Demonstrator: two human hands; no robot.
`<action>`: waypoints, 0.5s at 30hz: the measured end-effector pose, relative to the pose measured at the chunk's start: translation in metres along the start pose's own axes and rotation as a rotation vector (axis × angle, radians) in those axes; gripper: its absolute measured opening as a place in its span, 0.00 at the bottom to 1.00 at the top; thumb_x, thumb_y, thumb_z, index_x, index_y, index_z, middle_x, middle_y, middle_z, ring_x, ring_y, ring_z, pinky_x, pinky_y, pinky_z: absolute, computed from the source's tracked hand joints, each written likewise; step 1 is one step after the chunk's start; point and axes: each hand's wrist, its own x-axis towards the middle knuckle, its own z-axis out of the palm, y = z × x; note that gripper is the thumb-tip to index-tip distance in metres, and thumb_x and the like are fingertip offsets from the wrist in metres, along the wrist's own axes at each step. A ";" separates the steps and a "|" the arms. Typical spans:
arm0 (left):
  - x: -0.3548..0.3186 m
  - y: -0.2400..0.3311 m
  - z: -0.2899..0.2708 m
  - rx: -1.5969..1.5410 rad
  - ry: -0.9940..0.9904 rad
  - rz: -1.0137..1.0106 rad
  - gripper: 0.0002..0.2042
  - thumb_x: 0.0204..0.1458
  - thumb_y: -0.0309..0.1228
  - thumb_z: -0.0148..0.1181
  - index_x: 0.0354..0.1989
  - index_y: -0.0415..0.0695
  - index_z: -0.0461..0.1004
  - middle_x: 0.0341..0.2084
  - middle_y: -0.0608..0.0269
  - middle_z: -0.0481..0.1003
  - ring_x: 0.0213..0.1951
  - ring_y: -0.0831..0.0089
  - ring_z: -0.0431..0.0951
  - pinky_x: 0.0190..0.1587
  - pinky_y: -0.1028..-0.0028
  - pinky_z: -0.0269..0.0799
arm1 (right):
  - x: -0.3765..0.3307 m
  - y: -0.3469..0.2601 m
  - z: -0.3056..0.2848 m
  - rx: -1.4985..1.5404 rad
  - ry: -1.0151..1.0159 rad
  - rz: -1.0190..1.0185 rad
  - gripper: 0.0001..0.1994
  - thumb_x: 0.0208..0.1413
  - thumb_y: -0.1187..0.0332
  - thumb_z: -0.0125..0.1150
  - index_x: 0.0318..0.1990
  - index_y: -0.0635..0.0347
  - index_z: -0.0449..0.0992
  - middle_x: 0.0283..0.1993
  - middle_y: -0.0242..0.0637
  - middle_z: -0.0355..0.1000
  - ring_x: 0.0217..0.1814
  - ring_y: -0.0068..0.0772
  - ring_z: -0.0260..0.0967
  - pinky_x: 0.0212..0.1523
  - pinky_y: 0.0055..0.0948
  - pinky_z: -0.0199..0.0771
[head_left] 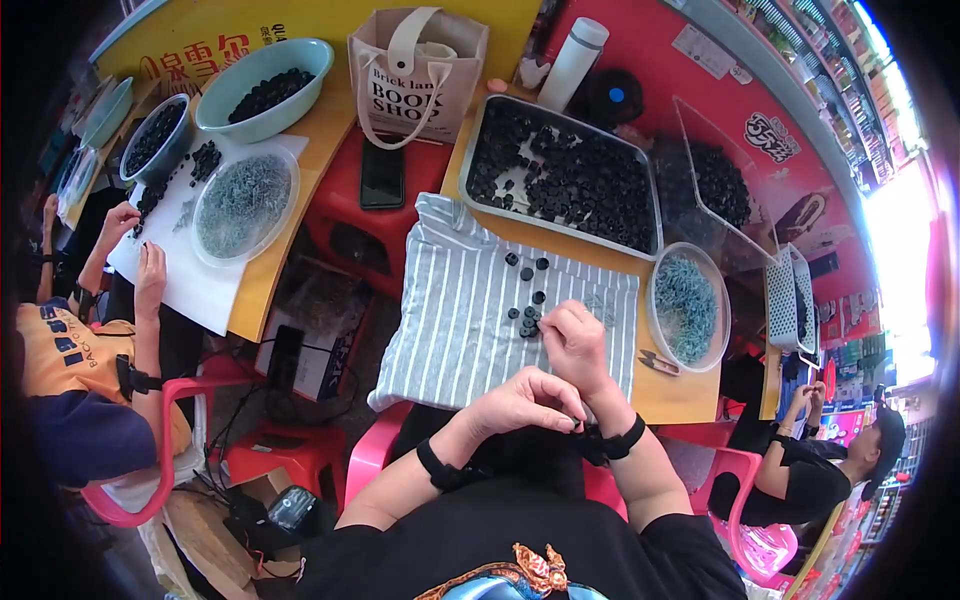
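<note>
Brown paper bag (420, 62) with white handles and a dark printed panel, upright at the worktop's far edge. Black phone (382, 175), screen dark, flat on the red stool below it. Yellow sign (200, 50) with red lettering far left. Red banner (720, 90) with white labels behind.

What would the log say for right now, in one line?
left hand: pinching small black piece | right hand: on black rings | striped cloth underneath
</note>
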 end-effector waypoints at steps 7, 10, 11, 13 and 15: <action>-0.001 0.000 -0.001 0.023 -0.049 0.005 0.06 0.52 0.18 0.64 0.38 0.35 0.80 0.34 0.58 0.78 0.40 0.72 0.78 0.45 0.74 0.73 | -0.003 -0.001 -0.003 -0.099 -0.085 -0.113 0.05 0.41 0.81 0.64 0.27 0.63 0.75 0.30 0.41 0.71 0.34 0.46 0.71 0.31 0.37 0.72; -0.001 -0.002 -0.002 0.030 -0.045 -0.026 0.06 0.52 0.19 0.64 0.38 0.35 0.80 0.34 0.58 0.78 0.40 0.72 0.78 0.45 0.74 0.73 | -0.002 -0.008 -0.006 -0.098 -0.033 -0.084 0.06 0.41 0.81 0.64 0.29 0.62 0.77 0.34 0.41 0.72 0.36 0.45 0.71 0.32 0.36 0.72; -0.001 -0.001 -0.002 0.030 -0.046 -0.027 0.06 0.52 0.19 0.64 0.38 0.35 0.80 0.34 0.58 0.78 0.40 0.72 0.78 0.45 0.74 0.73 | -0.002 -0.011 -0.007 -0.115 -0.004 -0.084 0.07 0.40 0.80 0.64 0.30 0.61 0.78 0.38 0.42 0.73 0.39 0.45 0.71 0.35 0.37 0.72; -0.001 0.000 -0.001 0.037 -0.066 -0.038 0.06 0.51 0.19 0.64 0.38 0.35 0.80 0.34 0.58 0.78 0.40 0.71 0.79 0.45 0.74 0.73 | -0.002 -0.012 -0.010 -0.133 0.026 -0.086 0.08 0.39 0.80 0.63 0.30 0.60 0.79 0.42 0.42 0.73 0.42 0.45 0.71 0.38 0.38 0.72; -0.002 -0.002 -0.002 0.040 -0.062 -0.045 0.06 0.51 0.19 0.64 0.38 0.35 0.80 0.34 0.58 0.78 0.40 0.71 0.79 0.45 0.74 0.73 | -0.002 -0.011 -0.013 -0.205 -0.107 -0.196 0.08 0.38 0.77 0.63 0.30 0.58 0.79 0.49 0.44 0.72 0.48 0.46 0.69 0.44 0.41 0.69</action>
